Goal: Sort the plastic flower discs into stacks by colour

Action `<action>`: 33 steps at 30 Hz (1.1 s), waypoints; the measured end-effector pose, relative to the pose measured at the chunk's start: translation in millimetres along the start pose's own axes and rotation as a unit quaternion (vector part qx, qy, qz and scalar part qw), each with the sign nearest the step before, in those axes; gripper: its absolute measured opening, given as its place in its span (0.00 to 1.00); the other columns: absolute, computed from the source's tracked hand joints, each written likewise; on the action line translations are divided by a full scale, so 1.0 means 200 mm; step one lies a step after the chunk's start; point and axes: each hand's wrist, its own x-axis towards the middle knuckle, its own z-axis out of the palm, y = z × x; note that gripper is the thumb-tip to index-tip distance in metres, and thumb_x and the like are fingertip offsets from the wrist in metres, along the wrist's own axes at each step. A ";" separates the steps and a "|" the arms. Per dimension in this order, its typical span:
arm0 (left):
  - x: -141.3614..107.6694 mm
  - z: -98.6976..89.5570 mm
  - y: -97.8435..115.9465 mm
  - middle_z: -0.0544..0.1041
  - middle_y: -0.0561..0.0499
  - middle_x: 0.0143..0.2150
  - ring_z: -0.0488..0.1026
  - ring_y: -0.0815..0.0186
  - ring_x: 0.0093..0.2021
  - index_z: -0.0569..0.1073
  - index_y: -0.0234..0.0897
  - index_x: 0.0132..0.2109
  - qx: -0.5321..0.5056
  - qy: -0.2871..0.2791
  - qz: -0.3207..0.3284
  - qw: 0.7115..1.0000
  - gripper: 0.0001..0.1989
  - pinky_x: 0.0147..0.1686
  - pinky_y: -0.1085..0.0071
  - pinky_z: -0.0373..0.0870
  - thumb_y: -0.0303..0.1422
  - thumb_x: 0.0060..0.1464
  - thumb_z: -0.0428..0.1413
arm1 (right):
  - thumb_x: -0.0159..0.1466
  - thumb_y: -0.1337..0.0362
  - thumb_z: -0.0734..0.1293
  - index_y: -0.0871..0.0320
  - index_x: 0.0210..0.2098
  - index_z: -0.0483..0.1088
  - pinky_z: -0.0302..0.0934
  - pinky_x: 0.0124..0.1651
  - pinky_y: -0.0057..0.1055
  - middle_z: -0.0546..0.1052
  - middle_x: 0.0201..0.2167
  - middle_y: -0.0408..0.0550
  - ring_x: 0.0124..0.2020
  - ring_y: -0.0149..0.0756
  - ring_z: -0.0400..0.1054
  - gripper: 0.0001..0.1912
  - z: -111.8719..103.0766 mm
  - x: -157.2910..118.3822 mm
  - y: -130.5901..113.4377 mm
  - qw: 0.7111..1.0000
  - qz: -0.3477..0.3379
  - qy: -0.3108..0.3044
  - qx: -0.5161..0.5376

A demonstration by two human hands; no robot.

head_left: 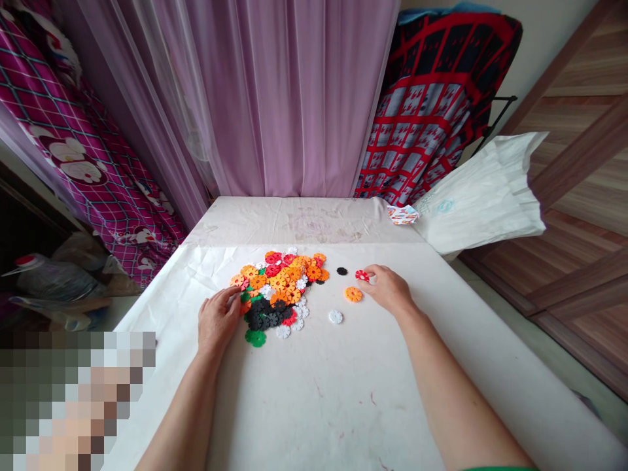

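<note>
A heap of flower-shaped plastic discs (279, 281) in orange, red, black, white and green lies on the white-covered table. My left hand (219, 318) rests against the heap's left edge, its fingers bent beside orange and green pieces; whether it grips one is hidden. To the right of the heap, my right hand (387, 288) pinches a red disc (362, 275) by its right edge. Near that hand lie single discs: an orange one (353, 294), a black one (342, 271) and a white one (335, 316).
The table (314, 405) has a white cover. A small patterned paper piece (403, 214) sits at its back right corner, beside a white bag (485, 193). Purple curtains (304, 98) hang behind. Plastic bags and a bottle (53, 278) stand at the left.
</note>
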 end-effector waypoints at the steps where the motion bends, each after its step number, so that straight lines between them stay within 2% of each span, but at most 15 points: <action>1: 0.00 0.00 0.00 0.80 0.50 0.52 0.75 0.57 0.53 0.78 0.46 0.47 0.000 0.000 -0.002 1.000 0.17 0.66 0.50 0.53 0.39 0.60 0.46 | 0.58 0.57 0.67 0.54 0.43 0.75 0.60 0.37 0.30 0.78 0.44 0.48 0.39 0.37 0.72 0.15 0.00 0.00 0.07 1.000 0.010 -0.003 -0.011; 4: 0.00 0.00 0.01 0.80 0.50 0.51 0.75 0.57 0.53 0.78 0.46 0.47 0.002 -0.001 -0.006 1.000 0.17 0.64 0.51 0.56 0.39 0.59 0.47 | 0.57 0.56 0.67 0.53 0.40 0.75 0.59 0.35 0.30 0.79 0.40 0.48 0.37 0.38 0.72 0.14 0.02 -0.03 0.21 0.999 0.015 -0.016 -0.038; 7: 0.00 -0.01 0.01 0.81 0.50 0.51 0.74 0.57 0.53 0.78 0.47 0.46 0.005 0.000 -0.004 1.000 0.16 0.61 0.54 0.61 0.39 0.59 0.47 | 0.57 0.56 0.68 0.52 0.40 0.76 0.60 0.36 0.30 0.79 0.41 0.48 0.37 0.38 0.72 0.13 0.04 -0.07 0.25 0.999 0.003 -0.028 -0.041; 11: 0.01 -0.01 0.00 0.81 0.50 0.51 0.74 0.56 0.53 0.78 0.46 0.47 0.010 -0.003 -0.006 1.000 0.17 0.59 0.55 0.64 0.39 0.59 0.47 | 0.58 0.58 0.67 0.53 0.45 0.74 0.62 0.44 0.34 0.77 0.47 0.50 0.45 0.43 0.71 0.16 0.02 -0.10 0.19 0.999 -0.017 -0.009 -0.049; 14: 0.01 -0.01 0.00 0.81 0.50 0.50 0.74 0.55 0.53 0.79 0.47 0.47 0.011 -0.002 -0.005 1.000 0.17 0.58 0.54 0.64 0.39 0.58 0.48 | 0.58 0.62 0.67 0.53 0.48 0.73 0.61 0.52 0.35 0.77 0.50 0.49 0.51 0.43 0.68 0.18 0.02 -0.10 0.11 0.995 -0.098 0.004 -0.025; 18: 0.01 -0.01 0.00 0.81 0.51 0.50 0.75 0.56 0.52 0.79 0.47 0.46 0.007 0.005 -0.004 1.000 0.16 0.58 0.55 0.64 0.39 0.58 0.48 | 0.58 0.67 0.66 0.52 0.49 0.73 0.61 0.55 0.33 0.77 0.51 0.46 0.52 0.38 0.69 0.19 0.04 -0.09 0.04 0.981 -0.184 -0.061 0.022; 22: 0.00 0.00 0.00 0.81 0.50 0.50 0.75 0.57 0.52 0.78 0.47 0.46 0.008 0.002 0.000 1.000 0.16 0.59 0.55 0.63 0.39 0.59 0.47 | 0.59 0.68 0.65 0.51 0.46 0.75 0.61 0.51 0.30 0.78 0.48 0.45 0.47 0.36 0.72 0.16 0.06 -0.06 0.01 0.977 -0.182 -0.108 0.023; 27: 0.00 0.00 0.00 0.80 0.49 0.51 0.74 0.56 0.53 0.78 0.46 0.46 0.008 0.001 0.001 1.000 0.17 0.60 0.53 0.62 0.39 0.59 0.46 | 0.58 0.68 0.66 0.54 0.48 0.75 0.60 0.50 0.28 0.77 0.47 0.48 0.46 0.36 0.72 0.18 0.07 0.00 -0.05 0.978 -0.176 -0.113 -0.015; 33: 0.00 -0.01 0.01 0.81 0.52 0.49 0.74 0.57 0.52 0.79 0.47 0.46 0.005 0.007 -0.007 1.000 0.16 0.60 0.55 0.63 0.39 0.58 0.48 | 0.59 0.67 0.66 0.55 0.48 0.74 0.58 0.47 0.27 0.77 0.45 0.48 0.45 0.35 0.70 0.16 0.13 0.06 -0.13 0.978 -0.179 -0.106 -0.020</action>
